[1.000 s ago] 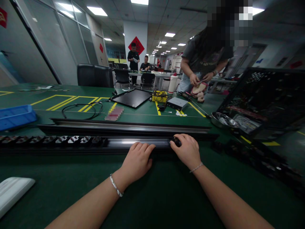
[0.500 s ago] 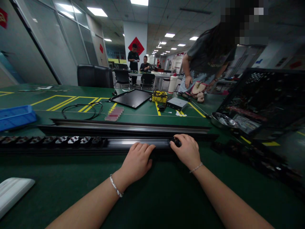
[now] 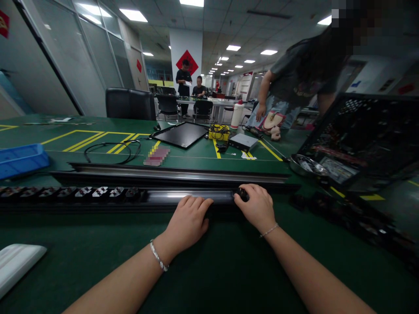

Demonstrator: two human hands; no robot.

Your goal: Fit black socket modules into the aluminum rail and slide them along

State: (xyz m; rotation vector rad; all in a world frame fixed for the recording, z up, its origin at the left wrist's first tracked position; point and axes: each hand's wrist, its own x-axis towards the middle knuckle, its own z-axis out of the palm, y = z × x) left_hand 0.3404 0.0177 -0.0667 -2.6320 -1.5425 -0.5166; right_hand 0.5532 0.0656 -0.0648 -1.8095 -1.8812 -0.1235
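A long black metal channel (image 3: 163, 197) lies across the green table in front of me. Several black socket modules (image 3: 100, 192) sit in a row in its left part, some showing shiny metal faces. My left hand (image 3: 190, 220) grips the channel's near edge around the middle, fingers over the rim and thumb below. At the channel's right end, my right hand (image 3: 257, 205) is closed on a small black module (image 3: 242, 194), which its fingers partly cover. Between the row and that module, the channel's bare, glossy floor shows.
Two more black profiles (image 3: 183, 174) lie just behind the channel. A blue bin (image 3: 22, 160) is at left, a white object (image 3: 19, 264) at near left. A metal bowl (image 3: 303, 165), dark loose parts (image 3: 363, 220) and a leaning black panel (image 3: 369, 135) stand right. A person (image 3: 294, 83) leans over the far side.
Both my hands keep their places, and the channel looks unmoved. The person across the table has shifted a little to the right.
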